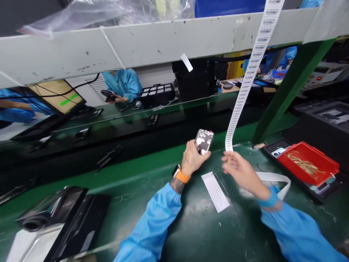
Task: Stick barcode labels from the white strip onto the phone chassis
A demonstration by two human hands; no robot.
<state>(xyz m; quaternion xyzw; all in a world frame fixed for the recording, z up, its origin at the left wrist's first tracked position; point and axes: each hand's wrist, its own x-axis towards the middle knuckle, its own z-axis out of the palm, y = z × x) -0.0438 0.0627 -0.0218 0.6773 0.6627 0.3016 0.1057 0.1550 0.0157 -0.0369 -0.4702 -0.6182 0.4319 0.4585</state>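
My left hand (193, 157) is closed around a small phone-like device (204, 141) with its open back facing me, held just above the green bench (152, 174). My right hand (237, 168) is blurred by motion, just below the loose end of a long hanging strip of barcode labels (247, 83); its fingers seem slightly apart, and I cannot make out whether they touch the strip. A white paper strip (216, 191) lies flat on the bench between my two arms. Both arms wear blue sleeves; the left wrist has a watch with an orange band.
A red tray (311, 163) of small parts sits on a black tray (275, 148) at the right. A black device (62, 214) stands at the lower left. Beyond the bench runs a dark conveyor (136, 123) with phones; a person in blue (124, 84) works across it. A white beam (152, 43) crosses overhead.
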